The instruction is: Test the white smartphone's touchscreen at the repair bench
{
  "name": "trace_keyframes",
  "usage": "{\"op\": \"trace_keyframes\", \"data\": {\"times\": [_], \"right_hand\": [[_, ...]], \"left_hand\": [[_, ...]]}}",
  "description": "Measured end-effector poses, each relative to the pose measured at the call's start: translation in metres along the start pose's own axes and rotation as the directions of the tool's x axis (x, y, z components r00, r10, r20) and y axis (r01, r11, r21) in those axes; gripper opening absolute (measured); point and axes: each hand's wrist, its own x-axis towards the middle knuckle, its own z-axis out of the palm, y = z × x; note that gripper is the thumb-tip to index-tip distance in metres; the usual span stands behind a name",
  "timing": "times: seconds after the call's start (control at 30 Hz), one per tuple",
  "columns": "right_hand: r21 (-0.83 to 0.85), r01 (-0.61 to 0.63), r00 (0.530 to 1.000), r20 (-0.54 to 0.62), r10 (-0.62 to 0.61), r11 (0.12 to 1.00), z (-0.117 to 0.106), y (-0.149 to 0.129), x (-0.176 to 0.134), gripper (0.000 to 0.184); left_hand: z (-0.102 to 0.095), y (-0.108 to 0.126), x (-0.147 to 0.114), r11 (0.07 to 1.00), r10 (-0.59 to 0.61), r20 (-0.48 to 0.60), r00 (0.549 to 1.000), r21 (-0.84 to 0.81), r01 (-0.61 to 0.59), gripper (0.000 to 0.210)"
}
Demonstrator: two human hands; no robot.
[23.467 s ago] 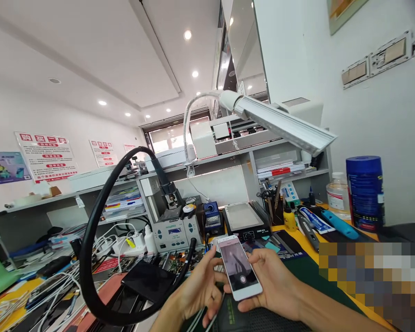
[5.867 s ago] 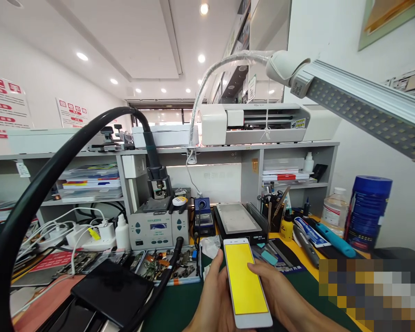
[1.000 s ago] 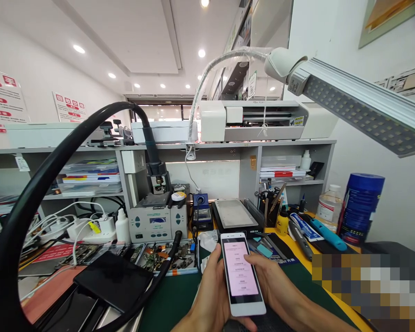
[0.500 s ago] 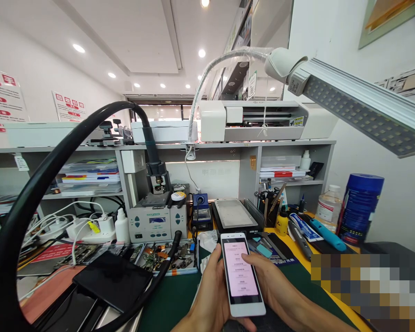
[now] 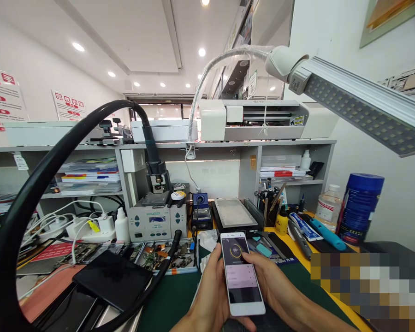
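A white smartphone (image 5: pixel 243 308) is held upright and tilted back over the green mat (image 5: pixel 169 299), its lit screen facing me. The screen shows a dark upper area with a ring around the number 80 and a light panel below. My left hand (image 5: pixel 210 290) is closed along the phone's left edge, the thumb lying beside the frame. From the right, my right hand (image 5: pixel 269 276) grips the other edge, with its thumb reaching over the screen near the ring. Fingertips show below the phone's bottom edge; most fingers are hidden behind it.
A thick black hose (image 5: pixel 48 170) arcs across the left. Dark panels (image 5: pixel 112 279) and a tray of small parts (image 5: pixel 169 256) lie left of my hands. Behind stand a grey soldering station (image 5: pixel 159 223) and a flat plate heater (image 5: pixel 237 214). A lamp (image 5: pixel 356 106) hangs upper right.
The phone's screen has switched from a light page of text lines to a dark page with a ring and the number 80. Both hands keep nearly the same place.
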Motion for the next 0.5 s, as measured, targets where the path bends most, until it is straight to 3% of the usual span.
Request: {"op": "trace_keyframes", "data": {"times": [0.5], "right_hand": [[0.029,-0.038,0.999,0.012,0.038,0.999,0.0033,-0.0044,-0.0023,0.047]], "left_hand": [[0.0014,0.0008,0.0008,1.0,-0.012,-0.038,0.999,-0.01,0.012,0.073]]}}
